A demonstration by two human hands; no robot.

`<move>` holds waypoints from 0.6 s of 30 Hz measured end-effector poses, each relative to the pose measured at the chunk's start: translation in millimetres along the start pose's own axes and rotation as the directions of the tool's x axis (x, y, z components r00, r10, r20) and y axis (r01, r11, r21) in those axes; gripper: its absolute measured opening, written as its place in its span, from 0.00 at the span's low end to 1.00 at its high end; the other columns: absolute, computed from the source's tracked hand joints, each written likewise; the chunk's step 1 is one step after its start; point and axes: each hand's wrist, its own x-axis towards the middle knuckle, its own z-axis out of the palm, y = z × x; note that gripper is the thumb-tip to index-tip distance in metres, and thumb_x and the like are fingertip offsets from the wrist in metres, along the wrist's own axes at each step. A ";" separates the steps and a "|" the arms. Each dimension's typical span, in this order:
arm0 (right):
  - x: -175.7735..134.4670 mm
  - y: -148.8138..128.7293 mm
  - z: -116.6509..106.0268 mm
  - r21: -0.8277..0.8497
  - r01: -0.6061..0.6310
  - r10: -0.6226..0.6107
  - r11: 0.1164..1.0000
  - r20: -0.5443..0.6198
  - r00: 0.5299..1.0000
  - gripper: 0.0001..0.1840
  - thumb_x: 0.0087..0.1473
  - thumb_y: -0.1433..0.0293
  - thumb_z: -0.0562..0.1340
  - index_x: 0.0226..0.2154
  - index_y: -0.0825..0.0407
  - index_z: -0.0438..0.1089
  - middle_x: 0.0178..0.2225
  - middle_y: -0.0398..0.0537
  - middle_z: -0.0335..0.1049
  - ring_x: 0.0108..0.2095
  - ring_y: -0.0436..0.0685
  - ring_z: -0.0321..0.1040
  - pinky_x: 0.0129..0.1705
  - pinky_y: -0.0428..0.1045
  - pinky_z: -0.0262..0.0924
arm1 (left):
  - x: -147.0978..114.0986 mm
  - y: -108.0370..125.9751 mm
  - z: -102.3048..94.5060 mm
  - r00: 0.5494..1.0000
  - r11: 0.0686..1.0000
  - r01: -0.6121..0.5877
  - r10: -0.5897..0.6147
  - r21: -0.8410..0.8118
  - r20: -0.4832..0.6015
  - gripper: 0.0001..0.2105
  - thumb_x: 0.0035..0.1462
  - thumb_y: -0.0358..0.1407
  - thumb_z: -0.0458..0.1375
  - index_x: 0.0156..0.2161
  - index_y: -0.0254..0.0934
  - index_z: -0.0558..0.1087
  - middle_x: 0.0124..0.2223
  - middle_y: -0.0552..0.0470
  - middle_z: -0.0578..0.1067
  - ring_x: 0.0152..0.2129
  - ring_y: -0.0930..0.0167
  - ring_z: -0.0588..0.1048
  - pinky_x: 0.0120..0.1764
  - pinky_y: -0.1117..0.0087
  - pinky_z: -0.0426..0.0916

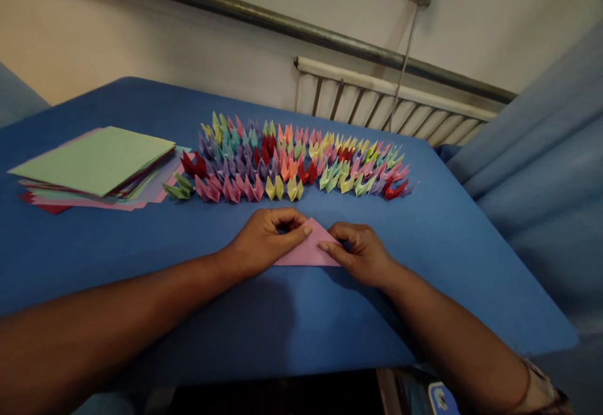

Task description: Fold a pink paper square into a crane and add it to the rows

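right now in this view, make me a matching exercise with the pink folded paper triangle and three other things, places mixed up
Things
1. pink folded paper triangle
2. stack of multicoloured paper sheets
3. small multicoloured folded paper figures
4. white ribbed radiator

Places
A. along the pale wall
B. on the blue tabletop, left of the figures
C. held by the left hand and right hand
D. in rows, beyond both hands

Pairs: 1-C; 2-B; 3-D; 4-A

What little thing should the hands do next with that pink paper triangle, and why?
Maybe the left hand could hold the pink paper triangle while the right hand slides along its straight near edge, pressing it flatter: both thumbs rest on the paper, and that edge's middle is uncovered.
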 end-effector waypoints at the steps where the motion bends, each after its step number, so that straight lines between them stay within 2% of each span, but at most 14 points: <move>1: 0.0 1.1 0.5 0.021 -0.033 0.033 0.999 0.007 0.999 0.17 0.58 0.61 0.61 0.22 0.52 0.63 0.21 0.39 0.59 0.23 0.48 0.55 0.27 0.46 0.49 | 0.1 0.1 -0.8 1.000 1.000 0.000 0.000 0.005 -0.017 0.12 0.53 0.43 0.58 0.28 0.35 0.74 0.26 0.55 0.71 0.25 0.74 0.67 0.27 0.74 0.63; 4: 1.4 5.4 2.0 0.146 -0.150 0.145 0.978 0.040 0.989 0.16 0.55 0.60 0.63 0.23 0.52 0.64 0.20 0.37 0.59 0.22 0.47 0.53 0.24 0.45 0.47 | 1.3 1.4 -4.6 0.993 1.000 0.004 -0.001 0.023 -0.122 0.12 0.53 0.45 0.58 0.30 0.37 0.74 0.28 0.55 0.72 0.26 0.73 0.68 0.29 0.74 0.64; 7: 5.1 7.5 2.4 0.277 -0.209 0.218 0.938 -0.001 0.976 0.14 0.52 0.60 0.65 0.24 0.52 0.66 0.20 0.38 0.64 0.21 0.47 0.56 0.24 0.44 0.50 | 3.2 2.6 -8.5 0.972 0.999 -0.004 0.012 0.033 -0.236 0.12 0.53 0.46 0.59 0.31 0.37 0.74 0.29 0.55 0.73 0.28 0.71 0.70 0.32 0.72 0.66; 12: 10.7 3.6 -1.2 0.376 -0.208 0.275 0.903 -0.133 0.952 0.15 0.47 0.59 0.67 0.22 0.51 0.66 0.18 0.40 0.67 0.21 0.48 0.58 0.24 0.45 0.53 | 4.1 -1.0 -11.6 0.945 0.999 -0.027 0.034 0.024 -0.326 0.12 0.54 0.45 0.60 0.33 0.37 0.74 0.31 0.54 0.74 0.30 0.71 0.71 0.35 0.72 0.68; 18: 12.6 4.5 -6.3 0.453 -0.176 0.275 0.874 -0.162 0.948 0.16 0.46 0.58 0.68 0.21 0.51 0.67 0.20 0.41 0.69 0.20 0.49 0.63 0.23 0.45 0.56 | 3.3 -4.0 -15.7 0.926 0.999 -0.026 0.033 0.023 -0.376 0.11 0.56 0.44 0.60 0.34 0.37 0.74 0.32 0.55 0.73 0.30 0.72 0.70 0.36 0.72 0.67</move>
